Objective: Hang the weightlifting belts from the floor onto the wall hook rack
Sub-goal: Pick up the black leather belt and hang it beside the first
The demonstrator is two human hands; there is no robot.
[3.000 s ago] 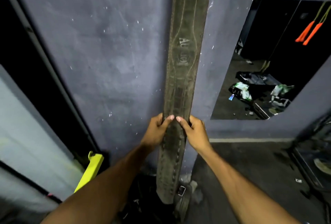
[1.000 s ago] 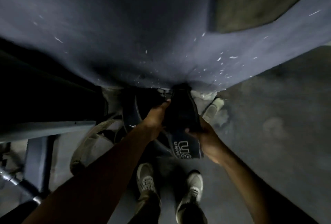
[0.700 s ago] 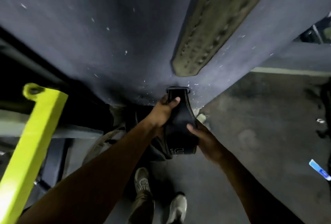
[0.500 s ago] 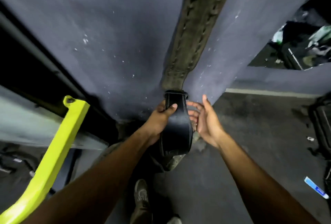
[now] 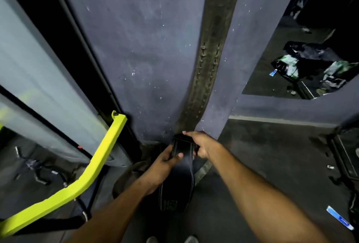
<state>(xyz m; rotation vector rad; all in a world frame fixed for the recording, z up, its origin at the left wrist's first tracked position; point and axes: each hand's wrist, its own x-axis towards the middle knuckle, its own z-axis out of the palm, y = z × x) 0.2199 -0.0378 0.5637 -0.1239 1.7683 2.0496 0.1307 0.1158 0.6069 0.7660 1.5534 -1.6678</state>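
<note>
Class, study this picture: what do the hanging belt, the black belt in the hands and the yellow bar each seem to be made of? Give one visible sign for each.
Hanging belt: probably worn leather, matte olive-brown, with rows of punched holes.
Black belt: looks like a synthetic or leather with a slight sheen; pale stitching lines run along it. Uncertain.
Yellow bar: likely painted metal, smooth, rigid, with a sharp bend.

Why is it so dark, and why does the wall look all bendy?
Head view: the light is dim, so the black belt held in the left hand and right hand nearly melts into the shadowy floor; the wide-angle lens curves the brown belt hanging on the grey wall and bends the yellow bar; the edges look slightly smeared.
</note>
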